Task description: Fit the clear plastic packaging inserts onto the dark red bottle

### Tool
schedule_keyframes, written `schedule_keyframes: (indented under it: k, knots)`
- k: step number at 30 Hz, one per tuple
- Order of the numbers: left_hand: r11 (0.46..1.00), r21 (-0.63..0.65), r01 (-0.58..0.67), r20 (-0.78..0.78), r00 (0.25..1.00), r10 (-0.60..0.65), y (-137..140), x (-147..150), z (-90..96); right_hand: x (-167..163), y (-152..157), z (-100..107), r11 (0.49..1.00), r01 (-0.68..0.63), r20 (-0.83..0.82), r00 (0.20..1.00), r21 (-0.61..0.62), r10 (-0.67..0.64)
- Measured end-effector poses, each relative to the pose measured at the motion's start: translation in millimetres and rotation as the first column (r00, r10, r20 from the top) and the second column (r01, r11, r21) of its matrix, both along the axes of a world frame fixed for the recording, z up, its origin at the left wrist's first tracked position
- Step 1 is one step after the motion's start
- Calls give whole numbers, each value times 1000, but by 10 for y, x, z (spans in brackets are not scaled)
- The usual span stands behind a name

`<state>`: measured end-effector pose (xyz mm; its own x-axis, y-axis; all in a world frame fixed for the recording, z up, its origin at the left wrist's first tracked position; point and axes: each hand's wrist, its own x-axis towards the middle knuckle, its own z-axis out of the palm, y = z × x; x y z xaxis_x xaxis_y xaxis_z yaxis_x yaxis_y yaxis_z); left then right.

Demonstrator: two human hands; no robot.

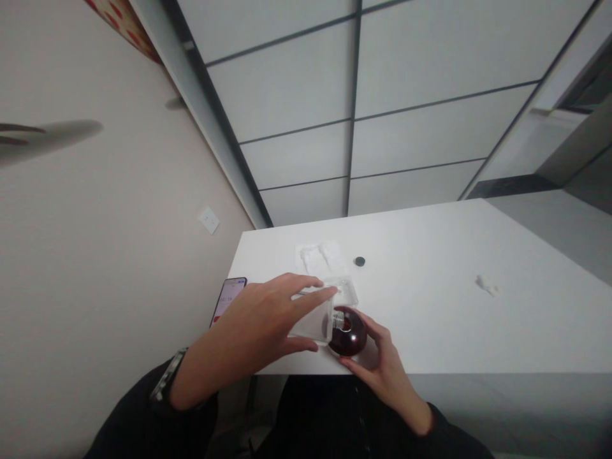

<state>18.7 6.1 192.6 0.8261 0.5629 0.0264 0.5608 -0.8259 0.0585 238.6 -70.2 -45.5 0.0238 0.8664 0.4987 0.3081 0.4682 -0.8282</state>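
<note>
Presently catalogued, one white table point(430, 319), seen from above, set against a pale wall; contents as follows.

Item: dark red round bottle point(348, 336), glossy, with a silver neck at its top, standing near the table's front edge; no label or lettering can be read on it.

Item: right hand point(385, 366), thumb and fingers curled about the bottle's lower right side, holding it.

Item: clear plastic box point(321, 312), rectangular, transparent, lying just left of and touching the bottle's neck; no print legible on it.

Item: left hand point(268, 322), laid over the clear box, index finger stretched along its top edge, thumb under its near edge, the fingers narrowly spread and gripping the box; a dark watch band shows at the wrist, above a black sleeve.

Item: phone point(228, 298), at the table's left edge, screen lit; its text too small to read.

Item: clear plastic wrapper point(318, 256), crumpled flat, behind the box.

Item: small dark round cap point(359, 261), just right of the wrapper.

Item: small white scrap point(488, 285), well apart, toward the right.

Item: wall socket point(209, 220), white, on the left wall; unmarked.
</note>
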Motion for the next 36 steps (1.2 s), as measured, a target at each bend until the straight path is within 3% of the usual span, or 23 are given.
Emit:
schedule_keyframes:
  k: [36]
  knots:
    - [1000,21,-3,-42,999,4,2,69,61,1,11,17,1000,7,23,1000,26,-8]
